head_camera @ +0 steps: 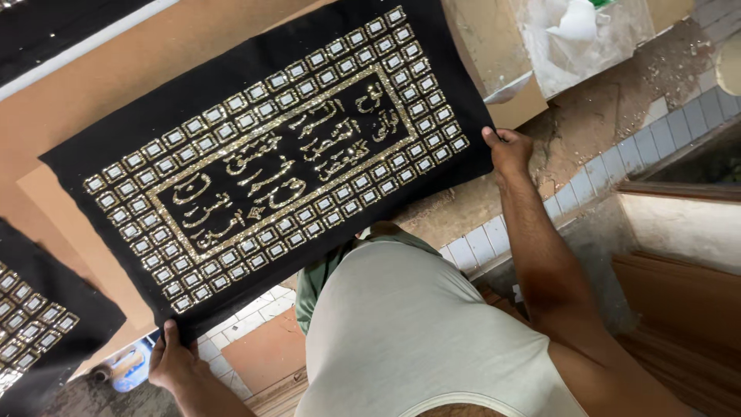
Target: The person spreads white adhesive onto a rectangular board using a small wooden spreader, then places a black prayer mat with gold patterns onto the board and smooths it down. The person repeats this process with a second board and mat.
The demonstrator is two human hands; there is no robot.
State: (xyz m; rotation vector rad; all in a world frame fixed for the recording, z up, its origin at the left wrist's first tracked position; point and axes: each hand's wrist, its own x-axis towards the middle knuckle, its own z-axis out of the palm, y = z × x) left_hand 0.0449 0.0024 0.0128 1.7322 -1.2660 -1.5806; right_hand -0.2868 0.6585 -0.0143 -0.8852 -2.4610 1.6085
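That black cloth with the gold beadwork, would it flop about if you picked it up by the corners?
Probably floppy: the cloth is held at two near corners by the left hand and right hand, and its near edge looks wavy between them. The dense gold beadwork likely adds weight and some stiffness. The beads may snag or shed if it is dragged.

Soft, even daylight fills the view, bright enough to read detail everywhere, with no hard-edged shadows. The gold sequins on the black embroidered cloth (262,154) catch the light and sparkle, strongest along the inner frame, while the black fabric stays deep and unglared. The clear plastic bag (579,38) at one o'clock is pale and slightly washed out. The forearm below the right hand (509,148) is darker on its underside. Focus is fairly sharp at centre; the corners, especially seven o'clock and five o'clock, are softer and slightly stretched.
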